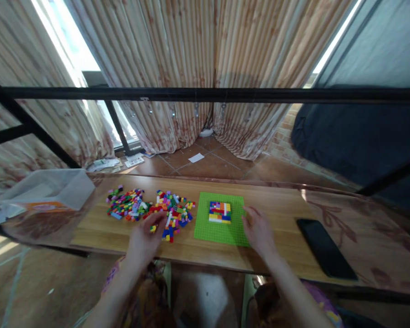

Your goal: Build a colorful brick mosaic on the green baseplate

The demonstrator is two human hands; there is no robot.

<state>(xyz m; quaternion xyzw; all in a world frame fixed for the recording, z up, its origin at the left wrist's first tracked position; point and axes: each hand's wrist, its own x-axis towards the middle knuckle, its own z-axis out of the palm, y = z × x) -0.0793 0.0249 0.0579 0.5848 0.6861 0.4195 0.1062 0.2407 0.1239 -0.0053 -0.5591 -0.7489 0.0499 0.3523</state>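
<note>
My left hand (pixel 149 232) is over the near side of a loose pile of small toy building bricks (pixel 177 207). Its fingers are curled together, and what is between them is too small to make out. A few yellow bricks show right beside these fingers. To the right lies a green baseplate (pixel 201 228), carrying a flat, roughly square patch of multicoloured bricks (pixel 220 212) pressed together. At the right edge of the baseplate is my right hand (pixel 258 230), its fingers apart and bent, the tips touching or just over the edge.
Another heap of bricks (pixel 128 205) lies further left on the wooden board (pixel 98 228). A clear plastic bin (pixel 61 189) stands at the far left. A dark phone (pixel 326 248) lies at the right. A black metal rail (pixel 191 94) crosses in front of curtains (pixel 177 45).
</note>
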